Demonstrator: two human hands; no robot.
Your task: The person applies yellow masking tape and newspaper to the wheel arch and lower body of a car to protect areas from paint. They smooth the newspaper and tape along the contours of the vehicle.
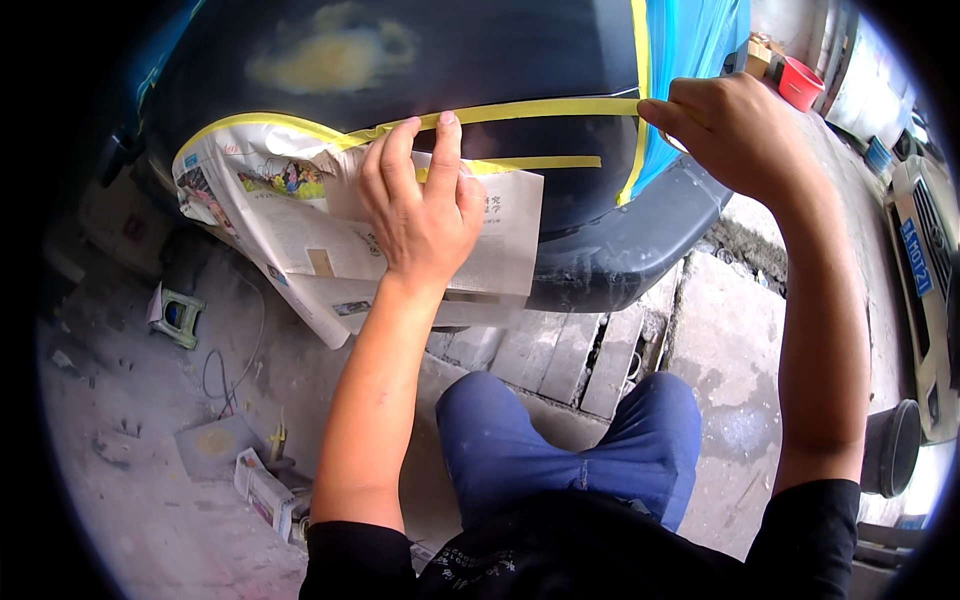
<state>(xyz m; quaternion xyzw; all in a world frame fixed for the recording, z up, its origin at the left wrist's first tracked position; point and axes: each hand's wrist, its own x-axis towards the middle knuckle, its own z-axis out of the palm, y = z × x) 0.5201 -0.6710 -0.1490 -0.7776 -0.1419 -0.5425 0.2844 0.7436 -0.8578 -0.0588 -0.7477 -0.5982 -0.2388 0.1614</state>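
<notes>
A strip of yellow masking tape [550, 108] runs taut across the dark car body panel [500, 60]. My left hand [422, 205] lies with fingers stretched out, its fingertips pressing on the tape above a newspaper sheet [335, 225]. At the strip's right end my right hand [735, 130] is closed around the tape; a pale curved edge of what looks like the roll shows beneath the fingers. Yellow tape edges the newspaper's curved top left, and a shorter tape strip [545, 163] sticks out past its right side. Blue masking film [690, 50] covers the area at right.
A dark grey bumper [600, 270] juts out below the panel. Concrete slabs [560, 350] with gaps lie before my knees. A small green stool [180, 318] stands at left, a red bucket [800, 85] at back right, a black bucket [890, 448] and a pale car [925, 300] at right.
</notes>
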